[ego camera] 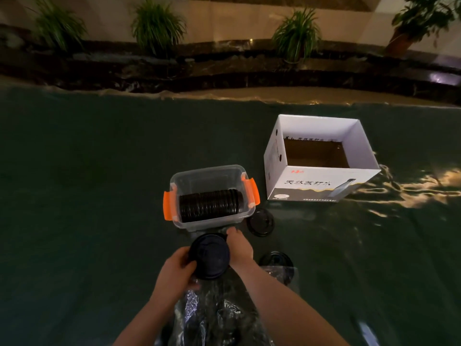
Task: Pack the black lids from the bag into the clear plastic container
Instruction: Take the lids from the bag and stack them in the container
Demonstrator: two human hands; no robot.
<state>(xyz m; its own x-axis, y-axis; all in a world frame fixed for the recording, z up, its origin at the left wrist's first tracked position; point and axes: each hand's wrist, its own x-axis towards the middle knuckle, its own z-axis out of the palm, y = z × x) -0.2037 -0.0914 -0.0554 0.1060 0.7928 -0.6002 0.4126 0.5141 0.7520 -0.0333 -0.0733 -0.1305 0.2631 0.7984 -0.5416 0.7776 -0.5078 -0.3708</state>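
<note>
In the head view, both hands are meeting just in front of the clear plastic container [212, 196], which is sitting on a dark green cloth [87, 183] spread over the desk. The left hand [174, 268] and the right hand [240, 248] are each closing a grip on opposite edges of a stack of black lids [209, 257], its top lid facing the camera; how many lids it is holding cannot be told. The stack is hovering over the mouth of the crinkled clear bag [212, 313], which is lying between the forearms and is still showing dark shapes inside.

The container, with 2 orange latches [167, 204] hanging at its sides, is already holding a row of black lids [210, 204] lying on edge along its near wall. 2 loose lids are resting on the cloth to the right: one [260, 222] just beside the container's near right corner, another [275, 259] near the right wrist, touching the bag's edge. An open white cardboard box [321, 181] is standing well to the right of the container.
</note>
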